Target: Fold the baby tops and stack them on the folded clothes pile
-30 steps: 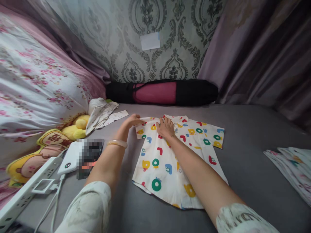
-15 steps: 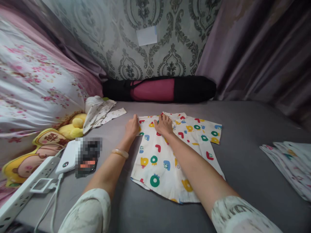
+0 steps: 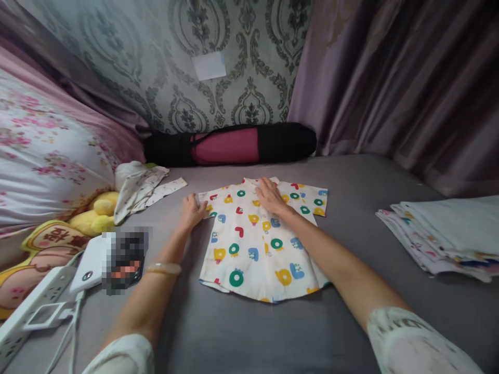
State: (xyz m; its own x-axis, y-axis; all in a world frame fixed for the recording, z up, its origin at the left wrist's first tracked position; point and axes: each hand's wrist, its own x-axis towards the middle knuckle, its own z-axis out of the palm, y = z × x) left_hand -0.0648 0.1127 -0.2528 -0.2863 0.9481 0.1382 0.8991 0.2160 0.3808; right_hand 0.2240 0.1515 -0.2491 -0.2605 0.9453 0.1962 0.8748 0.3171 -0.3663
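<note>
A short-sleeved white shirt [image 3: 244,249] with a collar lies spread face up, printed with red, yellow, green and blue letter-like shapes. My right hand [image 3: 271,196] rests on its upper front just below the collar, palm down and fingers stretched out. At the left sleeve's outer edge is my left hand [image 3: 193,211], its thumb touching the cloth and its fingers bent but apart from the thumb. A pale bangle [image 3: 164,268] circles my left wrist.
Folded clothes [image 3: 448,234] are stacked at the right on the grey sheet [image 3: 234,337]. A black and pink long bag [image 3: 226,145] lies along the wall. At left are a power strip [image 3: 37,301], a white power bank [image 3: 91,262], cables, a yellow plush toy [image 3: 93,213] and a crumpled garment [image 3: 142,189].
The view has turned right. The shirt's left sleeve and front lie flatter and wider. My left hand's fingers have loosened from a closed grip at the sleeve; my right hand stays near the collar.
</note>
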